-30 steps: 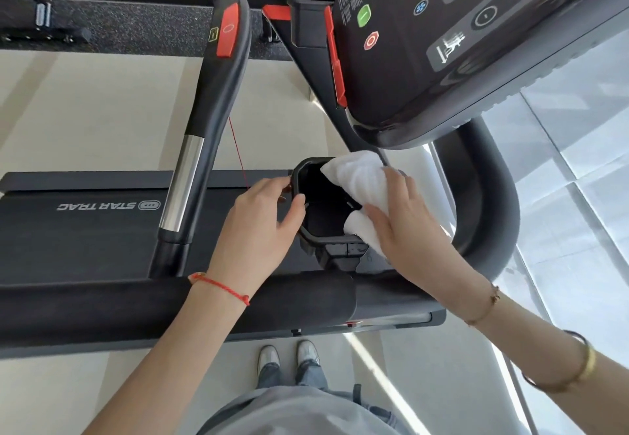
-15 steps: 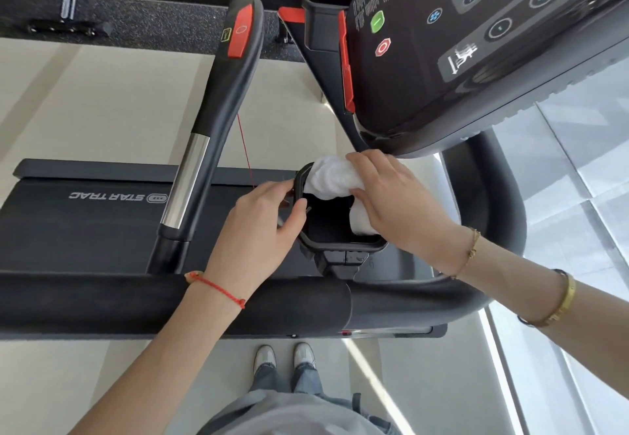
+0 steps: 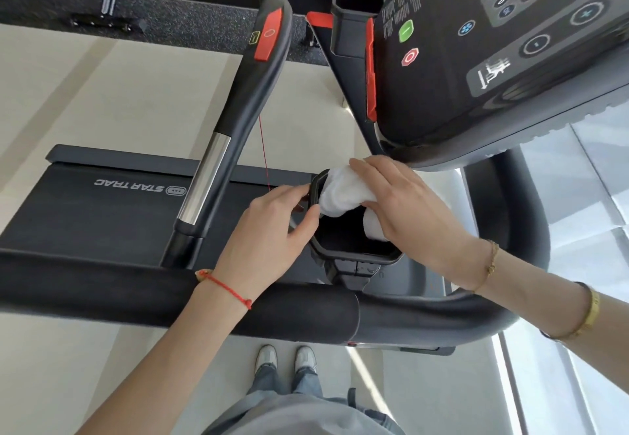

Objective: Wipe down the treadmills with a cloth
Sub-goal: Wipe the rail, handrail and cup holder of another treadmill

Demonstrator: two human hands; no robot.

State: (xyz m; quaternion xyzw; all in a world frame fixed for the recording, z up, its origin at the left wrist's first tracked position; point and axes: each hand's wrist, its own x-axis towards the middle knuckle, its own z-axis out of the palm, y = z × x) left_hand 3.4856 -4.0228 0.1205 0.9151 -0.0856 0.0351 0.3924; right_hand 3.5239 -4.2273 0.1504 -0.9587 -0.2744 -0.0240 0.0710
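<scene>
The person stands at the side of a treadmill, looking down over its handrail at a black cup holder below the console. The right hand holds a white cloth bunched over the far rim of the cup holder, with part of the cloth hanging down inside against the right wall. Its fingers lie close together on top of the cloth and the thumb tucks under it, so the cloth is pinched between them. The left hand steadies the holder from the left side, its fingers curled round the rim and the thumb resting on the near edge beside the cloth; what exactly the fingertips touch behind the rim is hard to make out.

As for progress, the work looks to be in the middle of one small part: the rim and inner walls of the cup holder are being wiped. Nothing shows whether the console, the upright handle with its red button, the handrail or the belt deck have been done. A second cup holder sits further up, and a neighbouring machine is partly visible at the top, so a good deal probably remains
</scene>
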